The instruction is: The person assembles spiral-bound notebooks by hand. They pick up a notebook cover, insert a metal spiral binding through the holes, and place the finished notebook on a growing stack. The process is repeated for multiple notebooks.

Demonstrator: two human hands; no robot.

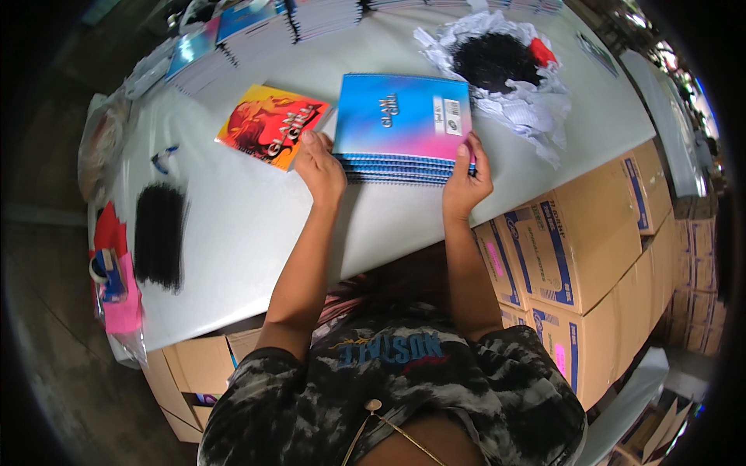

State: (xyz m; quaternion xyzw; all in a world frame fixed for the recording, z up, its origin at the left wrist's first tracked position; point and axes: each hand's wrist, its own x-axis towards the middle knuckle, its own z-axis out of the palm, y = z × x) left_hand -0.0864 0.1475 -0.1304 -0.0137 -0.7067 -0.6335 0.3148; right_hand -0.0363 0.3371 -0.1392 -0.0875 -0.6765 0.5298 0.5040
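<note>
Pale desk [233, 256]: spiral-notebook stack [402, 128], blue fading to pink, lies between right hand [468, 179], pinching its near right corner, and left hand [320, 169] by its left edge, grip unclear.

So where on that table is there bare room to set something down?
Widest between the black bundle and left forearm; a smaller patch between the crumpled white wrapping and right table edge. Crowded: the far side, lined with notebook stacks, and the middle, with held blue notebooks and an orange notebook.
</note>
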